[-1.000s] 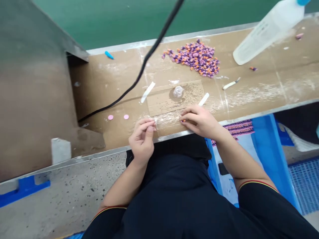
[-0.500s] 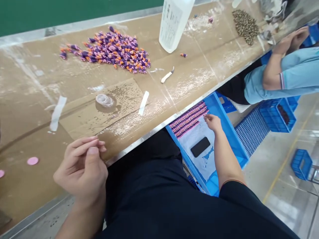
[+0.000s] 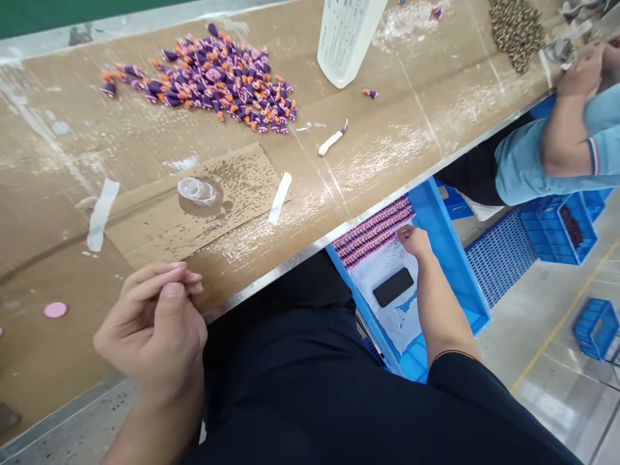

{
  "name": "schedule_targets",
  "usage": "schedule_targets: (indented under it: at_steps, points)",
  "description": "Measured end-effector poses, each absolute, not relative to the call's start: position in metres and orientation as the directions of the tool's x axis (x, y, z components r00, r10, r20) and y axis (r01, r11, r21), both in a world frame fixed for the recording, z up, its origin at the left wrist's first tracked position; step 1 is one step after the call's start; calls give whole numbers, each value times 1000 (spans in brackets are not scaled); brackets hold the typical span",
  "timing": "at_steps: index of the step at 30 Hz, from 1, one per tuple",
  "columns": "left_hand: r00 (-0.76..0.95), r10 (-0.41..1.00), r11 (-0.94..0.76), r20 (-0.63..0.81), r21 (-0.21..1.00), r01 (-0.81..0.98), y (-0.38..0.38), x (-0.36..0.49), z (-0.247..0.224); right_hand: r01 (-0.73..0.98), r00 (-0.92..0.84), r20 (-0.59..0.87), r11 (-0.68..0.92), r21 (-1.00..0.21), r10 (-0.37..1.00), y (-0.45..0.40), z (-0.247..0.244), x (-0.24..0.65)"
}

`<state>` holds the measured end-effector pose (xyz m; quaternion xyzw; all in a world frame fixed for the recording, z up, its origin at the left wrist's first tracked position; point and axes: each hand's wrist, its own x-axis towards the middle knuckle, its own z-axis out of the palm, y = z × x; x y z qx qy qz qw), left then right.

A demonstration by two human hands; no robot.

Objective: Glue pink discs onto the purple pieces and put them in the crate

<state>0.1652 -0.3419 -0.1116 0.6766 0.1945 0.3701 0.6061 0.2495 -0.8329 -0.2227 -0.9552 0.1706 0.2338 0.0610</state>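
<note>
My left hand [image 3: 157, 316] hovers over the front edge of the brown-covered table, its thumb pressed to the fingers in a pinch; whatever they hold, if anything, is hidden. Down at the right, my right hand [image 3: 413, 240] reaches into a blue crate [image 3: 460, 271], fingertips closed at the end of rows of small purple, pink and orange pieces [image 3: 372, 234]. I cannot make out anything between those fingertips. The rows lie on a white sheet [image 3: 361, 284] beside a black phone [image 3: 393, 287]. A heap of similar loose pieces [image 3: 213, 77] is on the table.
On the table are a white plastic bottle [image 3: 346, 45], a white-handled tool [image 3: 333, 139], taped cardboard [image 3: 150, 223] with a small clear cup [image 3: 196, 192], and a pink disc [image 3: 55, 310]. A co-worker in light blue [image 3: 527, 155] sits at the right near a brownish heap [image 3: 517, 32].
The view has shifted slightly, so table objects sit a little differently in it. My right hand stays at the row ends in the crate; my left hand keeps its pinch.
</note>
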Motion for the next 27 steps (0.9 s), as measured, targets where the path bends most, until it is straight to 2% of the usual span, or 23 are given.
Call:
schedule_targets:
  at_steps: [27]
  points:
    - [683, 669, -208, 292, 956, -205, -338, 161, -118, -310, 847, -445, -950, 30, -290, -830, -224, 250]
